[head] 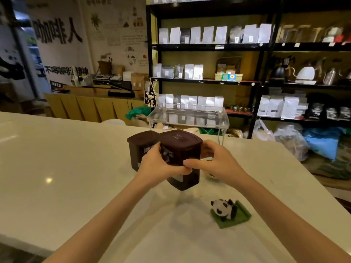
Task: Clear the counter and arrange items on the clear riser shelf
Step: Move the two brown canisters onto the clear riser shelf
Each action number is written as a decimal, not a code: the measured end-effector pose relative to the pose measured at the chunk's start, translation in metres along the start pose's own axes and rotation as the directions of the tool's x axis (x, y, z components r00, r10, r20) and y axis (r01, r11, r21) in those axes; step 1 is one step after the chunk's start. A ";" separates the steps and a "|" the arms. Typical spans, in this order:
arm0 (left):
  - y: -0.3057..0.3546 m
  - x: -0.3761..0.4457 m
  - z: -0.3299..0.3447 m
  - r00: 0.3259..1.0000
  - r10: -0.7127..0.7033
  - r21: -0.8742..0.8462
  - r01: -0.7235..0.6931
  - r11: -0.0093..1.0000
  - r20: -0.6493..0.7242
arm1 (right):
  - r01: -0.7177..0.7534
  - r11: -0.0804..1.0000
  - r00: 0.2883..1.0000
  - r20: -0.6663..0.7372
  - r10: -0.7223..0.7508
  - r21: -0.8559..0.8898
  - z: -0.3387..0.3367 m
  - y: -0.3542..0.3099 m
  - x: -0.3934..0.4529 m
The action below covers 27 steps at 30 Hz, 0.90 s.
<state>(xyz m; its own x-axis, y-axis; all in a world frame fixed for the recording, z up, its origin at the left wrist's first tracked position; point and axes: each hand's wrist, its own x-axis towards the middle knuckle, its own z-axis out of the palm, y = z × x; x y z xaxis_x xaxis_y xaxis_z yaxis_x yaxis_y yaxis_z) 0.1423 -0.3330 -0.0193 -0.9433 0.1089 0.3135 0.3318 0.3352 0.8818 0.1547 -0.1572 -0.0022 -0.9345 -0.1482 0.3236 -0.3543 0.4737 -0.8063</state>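
Note:
Both hands grip a dark brown cocoa tub with a square lid, held just above the white counter. My left hand wraps its left side, and my right hand wraps its right side, thumbs meeting at the front. A second brown tub stands on the counter just behind and to the left. The clear riser shelf stands at the counter's far edge, beyond the tubs, with nothing on top. A small panda figure on a green base sits near my right forearm.
A small yellowish object peeks out under my right hand; what it is I cannot tell. Black shelving with white bags and kettles fills the background. Plastic bags lie on the floor past the counter's right edge.

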 end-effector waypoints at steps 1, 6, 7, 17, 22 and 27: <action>0.006 0.008 -0.006 1.000 -0.016 -0.018 0.016 1.000 0.005 | 0.019 1.000 1.000 -0.001 -0.019 0.025 -0.004 -0.005 0.006; 0.029 0.047 -0.031 0.997 -0.002 -0.113 0.011 0.994 0.080 | 0.057 0.980 0.997 0.045 -0.066 0.189 -0.019 -0.027 0.037; 0.033 0.055 -0.036 0.995 0.008 -0.114 0.003 0.993 0.097 | 0.060 0.977 0.997 0.041 -0.069 0.205 -0.020 -0.029 0.045; 0.050 0.169 -0.077 0.952 0.160 -0.163 -0.120 0.979 0.262 | 0.154 0.971 0.980 -0.157 -0.125 0.185 -0.026 -0.050 0.145; 0.037 0.222 -0.090 0.926 0.198 -0.181 -0.145 0.973 0.322 | 0.163 0.979 0.954 -0.273 -0.124 0.125 -0.013 -0.045 0.193; 0.003 0.260 -0.093 0.923 0.169 -0.180 -0.112 0.977 0.344 | 0.111 0.991 0.938 -0.336 -0.081 0.071 0.014 -0.020 0.231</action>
<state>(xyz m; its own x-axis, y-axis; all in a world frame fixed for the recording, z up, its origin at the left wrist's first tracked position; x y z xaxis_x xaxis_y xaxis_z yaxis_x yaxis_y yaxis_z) -0.1007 -0.3908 0.0973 -0.8181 0.4795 0.3174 0.4314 0.1468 0.8901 -0.0545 -0.2129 0.0813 -0.8368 0.1139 0.5355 -0.4578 0.3910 -0.7985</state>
